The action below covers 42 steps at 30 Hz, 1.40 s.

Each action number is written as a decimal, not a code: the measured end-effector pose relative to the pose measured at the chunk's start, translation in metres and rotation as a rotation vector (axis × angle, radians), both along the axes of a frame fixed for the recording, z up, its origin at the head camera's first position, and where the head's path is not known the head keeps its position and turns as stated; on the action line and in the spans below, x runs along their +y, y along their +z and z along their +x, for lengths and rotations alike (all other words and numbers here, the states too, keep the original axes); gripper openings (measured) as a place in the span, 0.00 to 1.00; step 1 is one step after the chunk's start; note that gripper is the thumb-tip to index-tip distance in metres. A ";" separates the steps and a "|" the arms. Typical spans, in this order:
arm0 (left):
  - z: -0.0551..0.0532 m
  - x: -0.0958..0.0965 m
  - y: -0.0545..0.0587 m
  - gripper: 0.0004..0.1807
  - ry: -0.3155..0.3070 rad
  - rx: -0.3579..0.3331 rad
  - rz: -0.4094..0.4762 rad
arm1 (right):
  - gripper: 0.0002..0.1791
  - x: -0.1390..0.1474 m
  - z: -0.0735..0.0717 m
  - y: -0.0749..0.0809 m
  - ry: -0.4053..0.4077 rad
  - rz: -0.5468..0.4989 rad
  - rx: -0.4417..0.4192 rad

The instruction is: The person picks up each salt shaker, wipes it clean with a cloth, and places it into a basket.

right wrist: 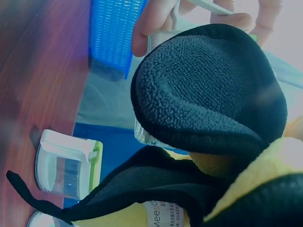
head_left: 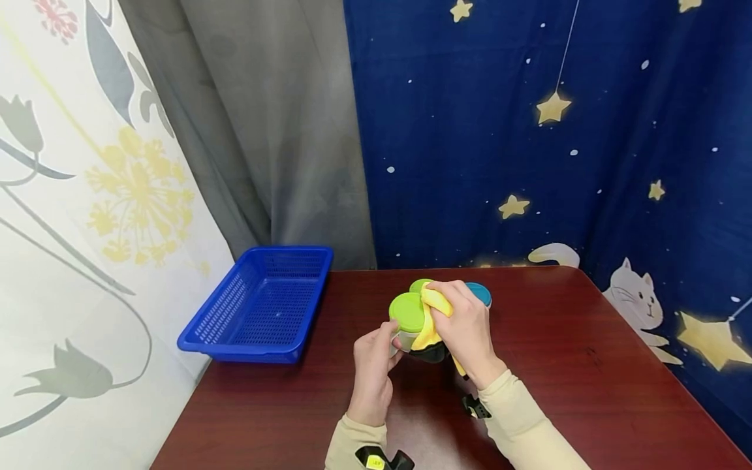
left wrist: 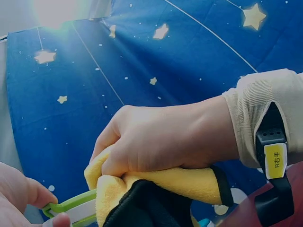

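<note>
My left hand (head_left: 371,375) holds a clear jar with a light green lid (head_left: 407,312) and a white handle, fingers at its left side. In my right hand (head_left: 470,326) is a yellow cloth (head_left: 436,301) with a dark grey reverse and black edging, bunched up against the jar's right side. From the left wrist view, the right hand (left wrist: 161,135) grips the cloth (left wrist: 142,194) over the jar, hiding much of it. The cloth's dark side (right wrist: 203,90) covers most of the jar in the right wrist view, with left fingers (right wrist: 141,35) behind it.
Behind the hands stand another green-lidded jar (head_left: 420,284), with its white handle seen in the right wrist view, and a blue-lidded jar (head_left: 479,293). A blue plastic basket (head_left: 314,307) sits at the table's left. Curtains hang along the dark red table's (head_left: 587,365) far edge.
</note>
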State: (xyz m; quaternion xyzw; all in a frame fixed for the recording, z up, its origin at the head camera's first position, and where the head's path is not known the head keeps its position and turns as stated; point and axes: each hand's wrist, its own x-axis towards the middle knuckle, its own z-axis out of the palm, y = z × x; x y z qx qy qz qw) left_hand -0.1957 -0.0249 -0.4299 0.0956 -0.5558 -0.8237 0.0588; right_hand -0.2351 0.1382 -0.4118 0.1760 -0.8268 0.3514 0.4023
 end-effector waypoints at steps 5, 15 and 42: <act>0.002 -0.001 0.000 0.18 -0.012 0.023 0.001 | 0.20 -0.001 0.002 -0.002 -0.013 -0.010 -0.038; -0.001 -0.002 -0.005 0.19 0.031 0.038 0.039 | 0.23 -0.010 0.016 0.001 0.036 0.156 0.029; 0.002 -0.003 -0.004 0.20 0.015 0.082 0.025 | 0.19 -0.013 0.022 0.020 0.096 0.326 0.050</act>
